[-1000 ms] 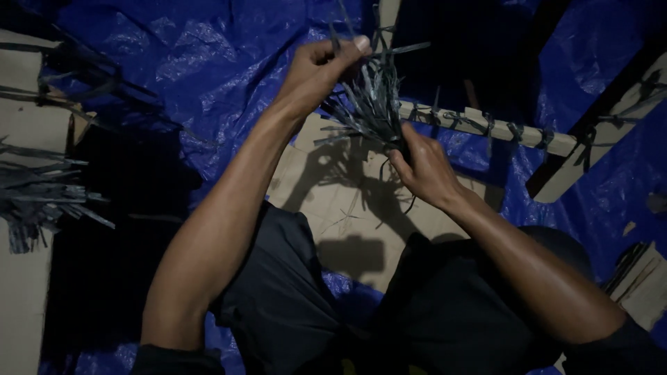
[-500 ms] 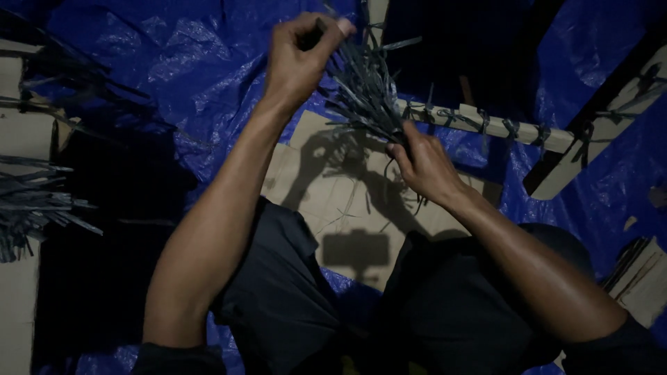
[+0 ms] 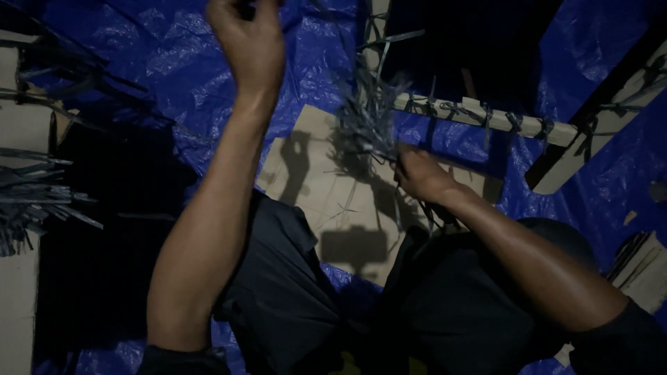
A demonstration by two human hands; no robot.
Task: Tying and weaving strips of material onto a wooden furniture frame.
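Observation:
My left hand (image 3: 248, 43) is raised high at the top of the view, fingers closed; whether it still pinches a thin grey strip is hard to tell. My right hand (image 3: 419, 173) grips the base of a bundle of grey strips (image 3: 367, 118) that fans upward beside a light wooden bar (image 3: 486, 118). Several strips are tied around that bar. Under the hands lies a piece of cardboard (image 3: 326, 187) on a blue tarp (image 3: 174, 76). My knees in dark trousers fill the lower view.
A second wooden bar (image 3: 604, 125) runs diagonally at the right and meets the first. Loose grey strips (image 3: 35, 198) lie at the left on a pale board (image 3: 17, 125). More cardboard pieces (image 3: 643, 267) lie at the right edge.
My left hand has risen from the top of the bundle up and to the left, pulling away. My right hand has stayed at the bundle's base.

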